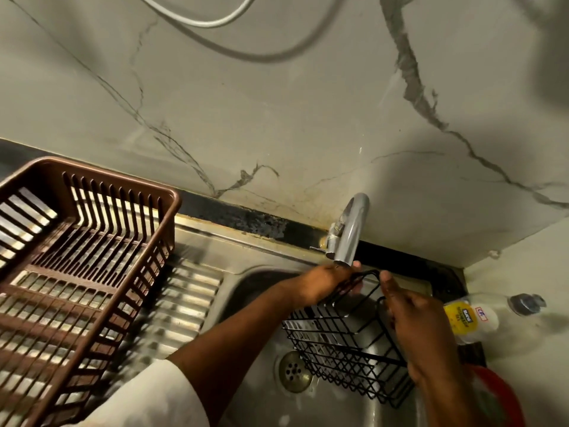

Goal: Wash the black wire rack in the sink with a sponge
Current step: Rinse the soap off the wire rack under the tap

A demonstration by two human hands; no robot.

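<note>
A brown plastic dish basket (77, 257) sits at far left on the ribbed steel drainboard (184, 303). To its right is the steel sink (255, 291), with its drain (294, 372) at the bottom. Over the basin, the left hand (326, 283) grips the top wire hook of the black wire rack (348, 343), fingers curled round it just under the chrome tap (349, 232). The rack hangs tilted, its long axis running from the tap down toward the lower right. The right hand (415, 325) holds the rack's right side, fingers curled on the wire. Farther right, a clear bottle (489, 315) with a yellow label lies on the counter.
</note>
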